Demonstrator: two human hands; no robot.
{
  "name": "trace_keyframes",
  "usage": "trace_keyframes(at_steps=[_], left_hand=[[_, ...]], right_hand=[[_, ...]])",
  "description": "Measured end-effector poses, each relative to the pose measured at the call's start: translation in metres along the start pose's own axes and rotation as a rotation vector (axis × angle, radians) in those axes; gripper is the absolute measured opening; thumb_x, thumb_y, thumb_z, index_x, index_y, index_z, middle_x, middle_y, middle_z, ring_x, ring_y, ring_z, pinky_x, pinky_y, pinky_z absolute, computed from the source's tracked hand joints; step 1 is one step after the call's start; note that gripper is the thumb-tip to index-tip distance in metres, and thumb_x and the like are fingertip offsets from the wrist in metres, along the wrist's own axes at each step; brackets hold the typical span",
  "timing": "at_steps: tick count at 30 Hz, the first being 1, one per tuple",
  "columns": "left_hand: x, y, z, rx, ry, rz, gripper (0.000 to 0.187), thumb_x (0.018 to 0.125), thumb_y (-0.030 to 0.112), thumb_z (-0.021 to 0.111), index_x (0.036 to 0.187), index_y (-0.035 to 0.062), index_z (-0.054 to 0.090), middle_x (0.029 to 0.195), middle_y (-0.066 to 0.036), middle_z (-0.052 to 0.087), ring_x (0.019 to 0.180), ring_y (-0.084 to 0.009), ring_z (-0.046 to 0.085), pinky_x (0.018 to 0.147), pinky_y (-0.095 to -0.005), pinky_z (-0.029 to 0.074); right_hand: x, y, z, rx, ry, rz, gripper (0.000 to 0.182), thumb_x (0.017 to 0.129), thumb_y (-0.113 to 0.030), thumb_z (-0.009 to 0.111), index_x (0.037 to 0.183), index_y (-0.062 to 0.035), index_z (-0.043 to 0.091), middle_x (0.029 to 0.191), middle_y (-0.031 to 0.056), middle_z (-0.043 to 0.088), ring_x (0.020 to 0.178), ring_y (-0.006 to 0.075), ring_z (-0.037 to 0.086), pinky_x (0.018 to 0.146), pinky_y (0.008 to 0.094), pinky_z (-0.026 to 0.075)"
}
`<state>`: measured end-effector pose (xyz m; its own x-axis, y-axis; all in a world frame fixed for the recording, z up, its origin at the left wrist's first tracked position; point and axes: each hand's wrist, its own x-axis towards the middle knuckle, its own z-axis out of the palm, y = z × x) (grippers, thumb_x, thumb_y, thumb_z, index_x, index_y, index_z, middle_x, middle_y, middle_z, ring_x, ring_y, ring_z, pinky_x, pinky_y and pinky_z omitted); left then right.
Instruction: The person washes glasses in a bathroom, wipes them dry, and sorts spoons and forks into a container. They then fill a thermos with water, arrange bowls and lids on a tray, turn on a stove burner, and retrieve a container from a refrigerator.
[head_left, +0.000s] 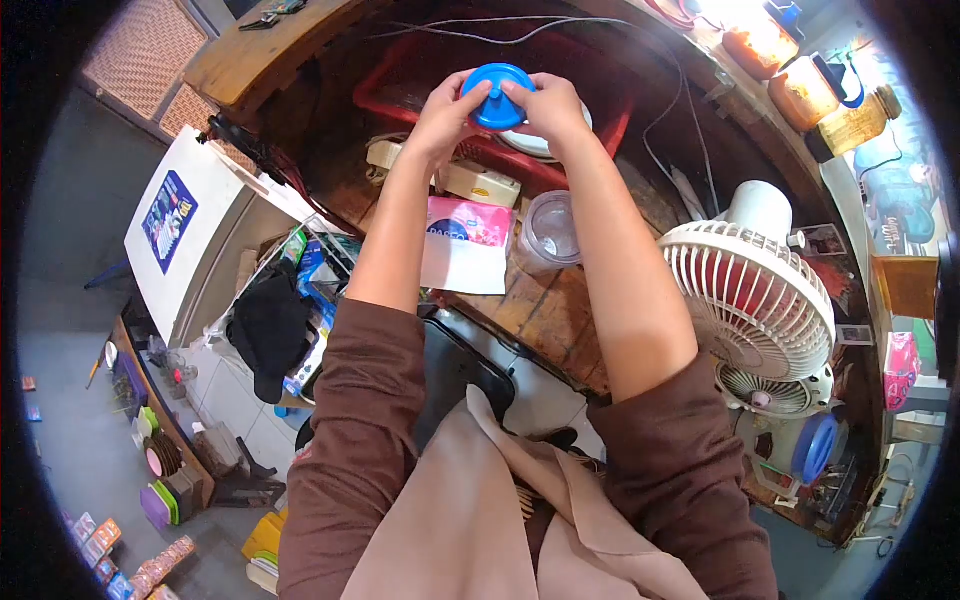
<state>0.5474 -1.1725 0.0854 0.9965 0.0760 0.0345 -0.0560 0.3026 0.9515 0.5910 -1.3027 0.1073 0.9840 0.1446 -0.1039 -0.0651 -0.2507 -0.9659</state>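
Blue lid [497, 95] gripped between left hand [440, 118] and right hand [552, 105], arms stretched forward over wooden tabletop [540, 300]; clear container [552, 232] seen below.

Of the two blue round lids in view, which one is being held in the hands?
The blue lid at top centre, above the red basket, gripped by both hands. The other blue lid sits untouched at lower right, below the white fan.

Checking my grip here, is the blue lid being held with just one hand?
No, both hands are on the blue lid: the left hand grips its left side and the right hand its right, above the red basket.
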Motion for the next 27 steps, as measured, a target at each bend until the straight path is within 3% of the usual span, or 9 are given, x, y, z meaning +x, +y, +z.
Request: trace_keyframes(at_steps=[4, 10, 13, 16, 18, 22, 24, 25, 27], left_hand=[[-0.004, 0.001, 0.005, 0.0, -0.01, 0.001, 0.043, 0.084, 0.028, 0.054, 0.116, 0.0041, 0.041, 0.103, -0.007, 0.052, 0.089, -0.0146, 0.055, 0.074, -0.0346, 0.05], [-0.003, -0.017, 0.004, -0.511, -0.04, -0.082, 0.034, 0.092, 0.029, 0.034, 0.113, 0.0035, 0.039, 0.111, -0.014, 0.049, 0.096, -0.0241, 0.054, 0.08, -0.041, 0.048], [-0.005, -0.013, 0.013, -0.306, 0.09, -0.023, 0.032, 0.092, 0.028, 0.03, 0.109, 0.0025, 0.041, 0.112, -0.015, 0.049, 0.097, -0.0249, 0.053, 0.081, -0.0425, 0.047], [-0.002, -0.005, 0.008, -0.718, -0.093, -0.02, 0.035, 0.092, 0.029, 0.032, 0.109, 0.0007, 0.044, 0.109, -0.016, 0.052, 0.096, -0.0249, 0.054, 0.083, -0.0392, 0.046], [0.0, -0.002, 0.007, -0.696, -0.087, -0.016, 0.027, 0.092, 0.021, 0.034, 0.107, 0.0009, 0.044, 0.107, -0.015, 0.052, 0.096, -0.0234, 0.054, 0.083, -0.0393, 0.045], [0.0, -0.002, 0.013, -0.481, 0.125, 0.029, 0.025, 0.089, 0.015, 0.039, 0.111, 0.0022, 0.043, 0.107, -0.013, 0.052, 0.095, -0.0219, 0.054, 0.082, -0.0409, 0.045], [-0.001, 0.0, 0.015, -0.462, 0.116, 0.063, 0.029, 0.088, 0.014, 0.041, 0.114, 0.0018, 0.041, 0.11, -0.013, 0.05, 0.095, -0.0225, 0.053, 0.082, -0.0414, 0.045], [0.002, -0.003, 0.015, -0.462, 0.117, 0.065, 0.029, 0.088, 0.014, 0.041, 0.114, 0.0018, 0.041, 0.11, -0.013, 0.05, 0.095, -0.0225, 0.053, 0.082, -0.0414, 0.045], [0.013, -0.012, 0.014, 0.049, 0.201, 0.058, 0.038, 0.086, 0.021, 0.045, 0.118, 0.0021, 0.035, 0.11, -0.015, 0.049, 0.101, -0.026, 0.051, 0.082, -0.0389, 0.044]], right_hand=[[0.001, 0.005, 0.002, -0.109, 0.042, -0.092, 0.029, 0.07, -0.026, 0.067, 0.084, -0.0005, 0.062, 0.08, 0.0142, 0.063, 0.075, 0.0235, 0.062, 0.068, 0.0337, 0.047], [-0.01, -0.012, -0.004, -0.164, 0.435, -0.23, 0.021, 0.075, -0.024, 0.059, 0.085, -0.0054, 0.063, 0.077, 0.0156, 0.062, 0.075, 0.0289, 0.061, 0.067, 0.0342, 0.046], [-0.028, -0.021, -0.006, -0.193, 0.347, -0.638, 0.013, 0.073, -0.018, 0.059, 0.08, -0.0101, 0.065, 0.075, 0.0113, 0.062, 0.072, 0.0285, 0.06, 0.064, 0.0334, 0.047], [-0.027, -0.008, -0.002, -0.719, 0.141, -0.934, 0.016, 0.071, -0.017, 0.057, 0.083, -0.0123, 0.066, 0.084, 0.0101, 0.063, 0.082, 0.0282, 0.059, 0.087, 0.0468, 0.037], [-0.028, -0.004, 0.005, -0.643, 0.113, -0.935, 0.019, 0.071, -0.02, 0.056, 0.086, -0.0135, 0.066, 0.089, 0.0126, 0.062, 0.09, 0.0284, 0.057, 0.094, 0.0555, 0.026], [-0.025, -0.012, 0.007, -0.452, 0.077, -0.802, 0.025, 0.07, -0.023, 0.056, 0.089, -0.0086, 0.064, 0.093, 0.0172, 0.06, 0.095, 0.0309, 0.055, 0.094, 0.0537, 0.028], [-0.018, -0.012, 0.017, -0.265, 0.51, -0.521, 0.027, 0.066, -0.019, 0.059, 0.089, -0.0052, 0.062, 0.091, 0.0197, 0.06, 0.094, 0.0317, 0.055, 0.089, 0.0489, 0.035], [-0.004, -0.007, 0.009, -0.375, 0.281, -0.271, 0.032, 0.063, -0.018, 0.064, 0.091, -0.0032, 0.061, 0.082, 0.0173, 0.062, 0.079, 0.0279, 0.061, 0.071, 0.0402, 0.048], [0.02, 0.005, -0.007, -0.119, -0.035, 0.084, 0.032, 0.061, -0.022, 0.07, 0.086, -0.0032, 0.063, 0.069, 0.0098, 0.062, 0.052, 0.015, 0.058, 0.046, 0.0296, 0.049]])
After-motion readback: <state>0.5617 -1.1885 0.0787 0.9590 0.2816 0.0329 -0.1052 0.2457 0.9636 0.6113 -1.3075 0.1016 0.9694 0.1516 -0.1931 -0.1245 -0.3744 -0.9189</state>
